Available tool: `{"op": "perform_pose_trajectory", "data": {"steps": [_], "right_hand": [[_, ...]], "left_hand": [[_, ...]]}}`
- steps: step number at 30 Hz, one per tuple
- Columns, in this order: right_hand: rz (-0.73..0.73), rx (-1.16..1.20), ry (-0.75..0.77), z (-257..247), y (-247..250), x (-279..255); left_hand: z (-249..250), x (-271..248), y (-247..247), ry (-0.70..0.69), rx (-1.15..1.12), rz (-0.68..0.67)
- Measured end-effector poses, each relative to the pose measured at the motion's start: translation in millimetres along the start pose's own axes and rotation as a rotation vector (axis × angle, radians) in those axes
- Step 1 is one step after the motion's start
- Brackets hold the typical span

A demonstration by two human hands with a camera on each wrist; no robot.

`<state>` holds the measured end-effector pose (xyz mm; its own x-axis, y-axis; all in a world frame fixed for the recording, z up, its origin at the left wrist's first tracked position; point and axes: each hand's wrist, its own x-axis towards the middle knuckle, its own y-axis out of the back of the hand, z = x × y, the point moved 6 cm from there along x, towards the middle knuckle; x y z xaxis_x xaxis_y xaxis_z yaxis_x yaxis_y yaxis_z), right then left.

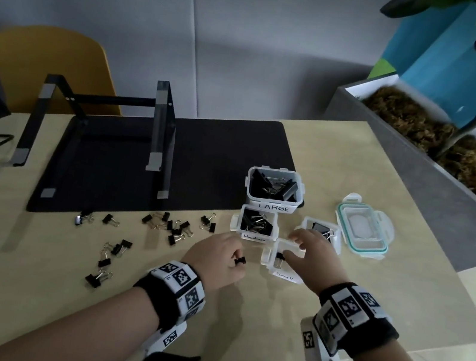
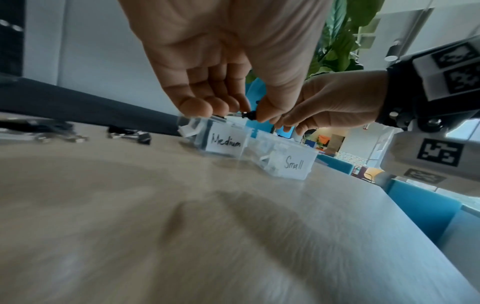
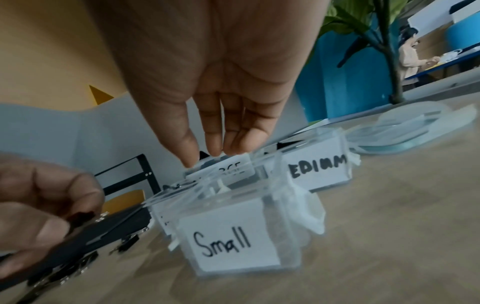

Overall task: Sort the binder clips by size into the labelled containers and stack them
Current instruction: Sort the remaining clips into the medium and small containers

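My left hand [image 1: 236, 259] pinches a small black binder clip [image 1: 240, 261] just left of the clear container labelled Small [image 1: 285, 275]; the left wrist view shows the clip [image 2: 248, 115] between thumb and fingertips. My right hand [image 1: 290, 246] hovers over the Small container [image 3: 233, 240] with straight fingers [image 3: 217, 142] and holds nothing. One clip [image 1: 280, 256] lies inside it. Behind stand the Medium container [image 1: 256, 223], a second medium-labelled container [image 1: 321, 230] and the Large container [image 1: 275, 186], all holding clips. Several loose clips [image 1: 172, 227] lie to the left.
A clear lid with a teal seal [image 1: 363, 225] lies right of the containers. A black laptop stand [image 1: 159, 132] sits on a black mat [image 1: 219, 152] behind. More loose clips [image 1: 111, 253] lie near the front left. A planter [image 1: 426, 139] borders the table's right edge.
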<state>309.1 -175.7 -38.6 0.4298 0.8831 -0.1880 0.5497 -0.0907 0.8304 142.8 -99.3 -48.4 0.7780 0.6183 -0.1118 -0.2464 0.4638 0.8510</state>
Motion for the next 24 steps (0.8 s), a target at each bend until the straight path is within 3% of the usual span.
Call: {"op": "perform_pose_trajectory", "data": {"steps": [7, 14, 18, 24], "right_hand": [[-0.188, -0.286, 0.087, 15, -1, -11], [-0.156, -0.302, 0.121, 17, -1, -9], [-0.168, -0.289, 0.127, 21, -1, -8], [-0.192, -0.293, 0.150, 20, -1, -7]], "left_hand": [[46, 26, -1, -0.114, -0.028, 0.041], [44, 29, -16, -0.089, -0.056, 0.029], [12, 25, -6, 0.038, -0.039, 0.109], [-63, 14, 7, 0.413, -0.055, 0.267]]}}
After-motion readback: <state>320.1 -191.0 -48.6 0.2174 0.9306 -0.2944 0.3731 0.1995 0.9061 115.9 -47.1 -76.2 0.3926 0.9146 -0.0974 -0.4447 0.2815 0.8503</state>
